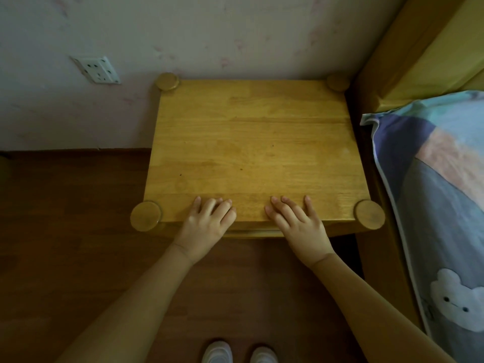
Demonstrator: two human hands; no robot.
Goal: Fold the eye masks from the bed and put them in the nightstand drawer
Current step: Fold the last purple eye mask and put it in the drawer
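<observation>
A light wooden nightstand (251, 142) with round corner posts stands against the wall, seen from above. My left hand (207, 224) and my right hand (296, 221) both rest flat on its top at the front edge, fingers straight, holding nothing. The drawer front (251, 233) shows only as a thin strip under the top, between my wrists. No eye mask is in view.
The bed with a wooden headboard (419, 53) and a blue patterned pillow (440, 195) lies right beside the nightstand. A wall socket (97, 69) sits on the pale wall at the left. Dark wooden floor (68, 218) spreads to the left; my shoes (238, 353) show at the bottom.
</observation>
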